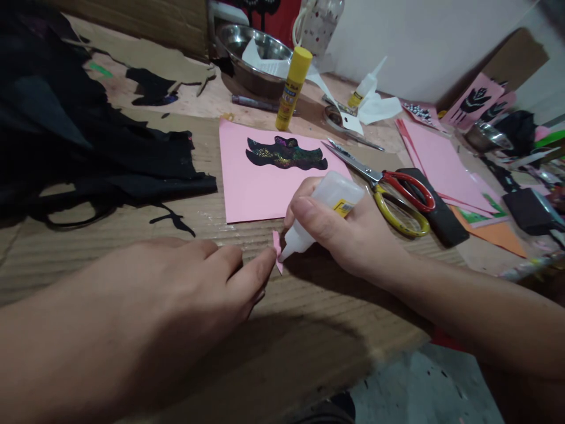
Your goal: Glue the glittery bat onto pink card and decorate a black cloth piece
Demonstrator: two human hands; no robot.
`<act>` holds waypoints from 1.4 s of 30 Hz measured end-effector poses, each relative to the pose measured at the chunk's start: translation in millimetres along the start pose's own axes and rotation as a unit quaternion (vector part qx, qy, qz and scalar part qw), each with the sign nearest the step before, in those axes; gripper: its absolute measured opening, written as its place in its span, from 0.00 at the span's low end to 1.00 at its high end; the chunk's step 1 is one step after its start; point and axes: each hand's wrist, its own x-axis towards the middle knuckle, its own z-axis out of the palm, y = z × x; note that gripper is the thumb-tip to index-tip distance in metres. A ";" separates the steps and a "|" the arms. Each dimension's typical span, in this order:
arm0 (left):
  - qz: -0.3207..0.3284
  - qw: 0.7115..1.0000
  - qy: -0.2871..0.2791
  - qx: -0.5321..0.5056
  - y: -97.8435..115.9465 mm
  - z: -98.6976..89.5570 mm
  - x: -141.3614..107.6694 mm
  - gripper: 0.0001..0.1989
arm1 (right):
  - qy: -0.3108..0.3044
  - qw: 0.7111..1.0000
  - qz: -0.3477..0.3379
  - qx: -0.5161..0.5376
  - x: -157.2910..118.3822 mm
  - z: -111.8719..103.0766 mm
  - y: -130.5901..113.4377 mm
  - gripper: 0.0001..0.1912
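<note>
My right hand point(339, 229) is wrapped round a clear plastic glue bottle point(304, 232) with a yellow label, tipped so its nozzle points down. The nozzle tip touches or almost touches a small pink paper strip point(277, 250) on the cardboard. My left hand point(189, 288) holds that strip down with its index fingertip, the other fingers curled and the thumb mostly hidden below. Just beyond lies a pink card point(260, 197) bearing a black wavy cut-out point(285, 156) with gold, green and purple glitter.
Scissors point(388, 191) with red and yellow handles lie right of the card. A yellow glue stick point(293, 88) stands behind it. Black fabric point(132, 159) covers the left side. Farther back are a metal bowl point(233, 44), another glue bottle point(366, 85) and pink sheets point(441, 162).
</note>
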 end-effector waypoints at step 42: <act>0.032 0.999 -0.003 0.019 11.5 -11.6 8.2 0.42 | -0.032 0.991 -0.128 -0.013 -15.6 4.3 2.7 0.14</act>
